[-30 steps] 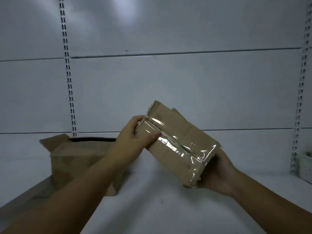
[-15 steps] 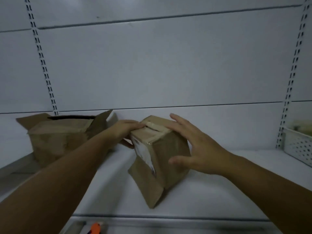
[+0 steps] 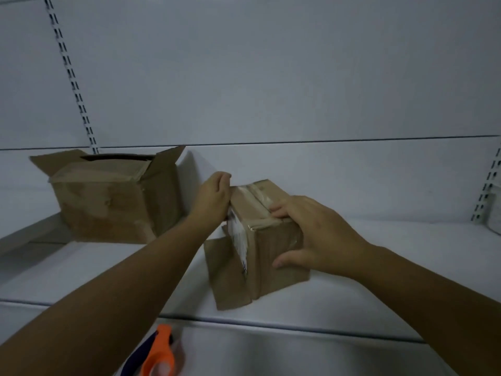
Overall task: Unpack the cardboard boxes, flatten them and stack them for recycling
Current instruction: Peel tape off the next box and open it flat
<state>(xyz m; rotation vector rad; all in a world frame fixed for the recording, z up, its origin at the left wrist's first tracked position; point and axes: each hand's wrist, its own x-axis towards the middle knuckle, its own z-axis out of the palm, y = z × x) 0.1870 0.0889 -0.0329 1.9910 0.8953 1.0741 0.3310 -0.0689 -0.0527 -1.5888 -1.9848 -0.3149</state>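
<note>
Cardboard, taped along its top, the small box (image 3: 271, 240) stood on the white shelf (image 3: 379, 267) between both hands. The right hand (image 3: 320, 234) clamped it, fingers on the taped seam and thumb on the near side. The left hand (image 3: 214, 196) curled round its upper left edge, fingertips hidden. Left of the small box sat an open box (image 3: 113, 202). Below the small box, an orange thing (image 3: 160, 351) was blurred and cut off.

small box (image 3: 273, 256): matt brown cardboard, glossy clear tape | open box (image 3: 113, 204): creased matt cardboard | shelf (image 3: 379, 280): smooth white
</note>
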